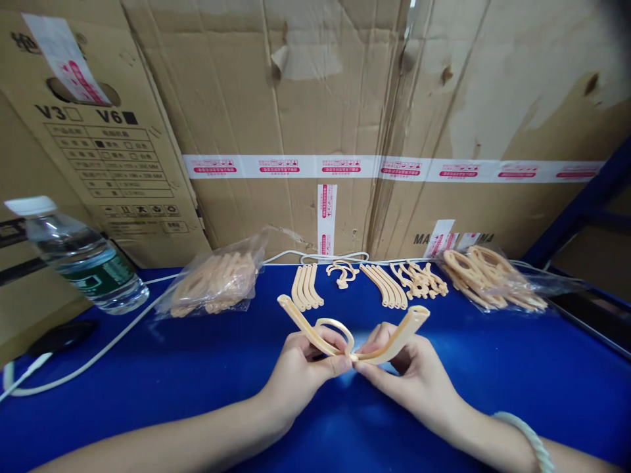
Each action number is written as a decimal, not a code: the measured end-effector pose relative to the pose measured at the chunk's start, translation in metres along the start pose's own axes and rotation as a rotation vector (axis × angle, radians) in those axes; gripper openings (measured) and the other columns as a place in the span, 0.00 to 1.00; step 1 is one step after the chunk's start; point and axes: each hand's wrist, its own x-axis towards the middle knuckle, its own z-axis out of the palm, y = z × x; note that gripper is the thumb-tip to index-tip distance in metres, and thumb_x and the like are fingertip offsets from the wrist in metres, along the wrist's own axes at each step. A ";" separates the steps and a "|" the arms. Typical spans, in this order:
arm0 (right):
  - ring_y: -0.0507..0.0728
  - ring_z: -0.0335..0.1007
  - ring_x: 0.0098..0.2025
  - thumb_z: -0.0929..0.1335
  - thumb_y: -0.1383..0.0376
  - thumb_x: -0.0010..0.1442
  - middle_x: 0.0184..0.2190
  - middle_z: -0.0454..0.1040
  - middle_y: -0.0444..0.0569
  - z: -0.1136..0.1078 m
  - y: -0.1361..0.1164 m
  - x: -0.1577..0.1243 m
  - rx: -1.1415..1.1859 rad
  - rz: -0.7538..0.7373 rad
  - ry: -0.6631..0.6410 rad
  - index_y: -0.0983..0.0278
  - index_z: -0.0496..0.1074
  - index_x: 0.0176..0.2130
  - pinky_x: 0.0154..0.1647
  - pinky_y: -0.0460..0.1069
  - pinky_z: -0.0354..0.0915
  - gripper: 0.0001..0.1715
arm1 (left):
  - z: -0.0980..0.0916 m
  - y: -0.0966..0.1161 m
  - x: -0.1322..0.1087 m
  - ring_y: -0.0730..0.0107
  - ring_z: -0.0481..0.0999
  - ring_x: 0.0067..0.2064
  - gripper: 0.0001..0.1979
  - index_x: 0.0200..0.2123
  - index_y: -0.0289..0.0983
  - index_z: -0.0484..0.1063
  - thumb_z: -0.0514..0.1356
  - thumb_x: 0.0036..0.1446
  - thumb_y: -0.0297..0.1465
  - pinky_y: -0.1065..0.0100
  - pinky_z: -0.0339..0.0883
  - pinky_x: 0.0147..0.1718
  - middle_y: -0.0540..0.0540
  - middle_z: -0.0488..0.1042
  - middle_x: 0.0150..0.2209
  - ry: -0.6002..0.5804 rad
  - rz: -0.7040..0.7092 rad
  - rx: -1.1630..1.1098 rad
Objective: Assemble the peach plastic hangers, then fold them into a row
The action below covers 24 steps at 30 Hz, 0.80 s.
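My left hand (300,371) is closed, thumb and fingers pinching a curved beige plastic hanger arm (298,320) near its inner end. A thin curved hook (336,322) of the same plastic rises beside that arm, close to my left fingers. Closed too, my right hand (419,376) grips a second hanger arm (405,330), which slants up to the right. The inner ends meet between my thumbs; whether they are locked together I cannot tell. Beyond my hands lie two rows of loose arms, the left row (305,287) and the right row (384,286).
Loose hooks (344,270) and small beige parts (419,279) lie behind. Clear bags of beige parts stand left (214,279) and right (488,276). A water bottle (91,269), white cable (116,338) and black object (62,337) are at left. Cardboard (280,217) walls the back.
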 end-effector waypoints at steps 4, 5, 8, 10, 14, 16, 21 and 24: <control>0.52 0.72 0.30 0.75 0.60 0.54 0.28 0.74 0.44 0.003 0.004 0.002 0.014 0.067 0.037 0.64 0.69 0.31 0.33 0.45 0.70 0.14 | 0.000 0.000 0.001 0.74 0.70 0.29 0.12 0.26 0.34 0.74 0.72 0.39 0.32 0.73 0.63 0.32 0.51 0.75 0.24 -0.010 -0.035 -0.004; 0.52 0.72 0.29 0.75 0.60 0.53 0.28 0.74 0.44 0.001 0.003 0.004 0.018 0.077 0.038 0.63 0.68 0.31 0.32 0.45 0.70 0.15 | -0.002 0.001 0.002 0.74 0.71 0.29 0.13 0.26 0.34 0.74 0.72 0.40 0.33 0.73 0.63 0.32 0.51 0.75 0.24 -0.020 -0.040 -0.003; 0.51 0.70 0.27 0.76 0.59 0.52 0.29 0.72 0.43 -0.015 -0.003 0.016 0.056 0.050 0.032 0.62 0.66 0.33 0.26 0.45 0.70 0.18 | -0.008 0.006 0.008 0.74 0.71 0.28 0.15 0.29 0.34 0.73 0.73 0.41 0.34 0.73 0.64 0.31 0.51 0.74 0.24 -0.014 -0.038 -0.004; 0.50 0.69 0.25 0.76 0.58 0.52 0.30 0.72 0.43 -0.035 -0.010 0.026 0.029 0.017 -0.050 0.63 0.68 0.33 0.24 0.45 0.69 0.17 | -0.015 0.010 0.014 0.74 0.71 0.29 0.17 0.30 0.34 0.72 0.73 0.40 0.34 0.73 0.65 0.31 0.51 0.73 0.25 0.021 -0.041 -0.014; 0.55 0.74 0.32 0.75 0.57 0.55 0.30 0.77 0.48 -0.080 -0.021 0.043 -0.386 -0.161 -0.245 0.64 0.75 0.32 0.33 0.48 0.70 0.13 | -0.031 0.016 0.027 0.76 0.70 0.29 0.19 0.31 0.35 0.69 0.72 0.41 0.38 0.72 0.67 0.32 0.51 0.70 0.29 0.072 -0.019 0.004; 0.56 0.75 0.34 0.73 0.56 0.58 0.32 0.78 0.50 -0.097 -0.024 0.048 -0.604 -0.255 -0.270 0.64 0.76 0.34 0.37 0.49 0.69 0.13 | -0.040 0.018 0.033 0.77 0.70 0.29 0.18 0.32 0.35 0.68 0.69 0.45 0.39 0.72 0.67 0.33 0.50 0.70 0.30 0.064 0.002 0.050; 0.57 0.74 0.37 0.71 0.57 0.61 0.34 0.77 0.51 -0.118 -0.024 0.056 -0.841 -0.314 -0.354 0.64 0.76 0.34 0.39 0.50 0.67 0.13 | -0.065 0.028 0.049 0.75 0.72 0.30 0.12 0.32 0.35 0.69 0.65 0.50 0.38 0.70 0.67 0.34 0.50 0.72 0.29 -0.094 0.055 0.323; 0.56 0.71 0.35 0.72 0.60 0.60 0.31 0.75 0.49 -0.119 -0.022 0.057 -0.880 -0.276 -0.452 0.64 0.75 0.32 0.37 0.49 0.65 0.10 | -0.076 0.037 0.054 0.71 0.73 0.29 0.10 0.29 0.35 0.73 0.68 0.47 0.34 0.71 0.65 0.30 0.48 0.74 0.27 -0.283 0.113 0.596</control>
